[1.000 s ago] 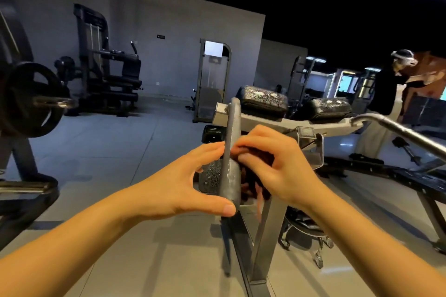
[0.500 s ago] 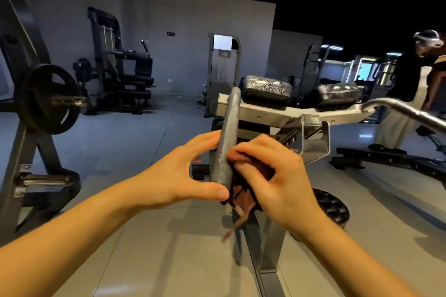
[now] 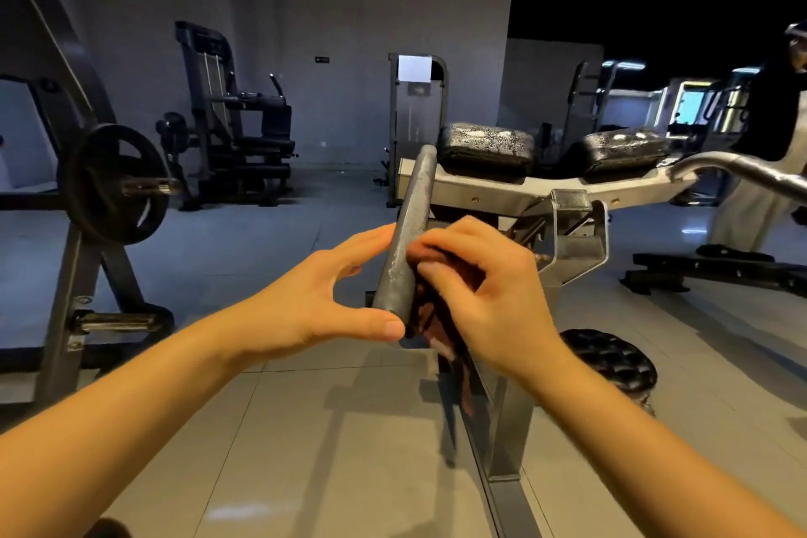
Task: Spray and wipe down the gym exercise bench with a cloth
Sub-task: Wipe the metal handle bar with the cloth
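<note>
A grey weight plate (image 3: pixel 408 232) stands on edge in front of me, mounted on the grey exercise machine (image 3: pixel 502 190). My left hand (image 3: pixel 323 301) steadies the plate's left face, with fingers near the rim and the thumb at its lower edge. On the plate's right face my right hand (image 3: pixel 484 288) presses a brown cloth (image 3: pixel 430 319), whose loose end hangs down below the hand. Two black pads (image 3: pixel 484 146) with wet speckles sit on top of the machine. No spray bottle is in view.
The machine's grey post (image 3: pixel 508 419) stands on the tiled floor just below my hands, with a round black seat (image 3: pixel 611 363) to its right. A rack with a black plate (image 3: pixel 115 183) is at left. A person (image 3: pixel 768 135) stands far right behind a curved chrome bar (image 3: pixel 742 175).
The view has tilted up and drawn back, so the plate and hands sit lower in frame. My right hand has slid the cloth slightly along the plate. The left hand keeps its hold.
</note>
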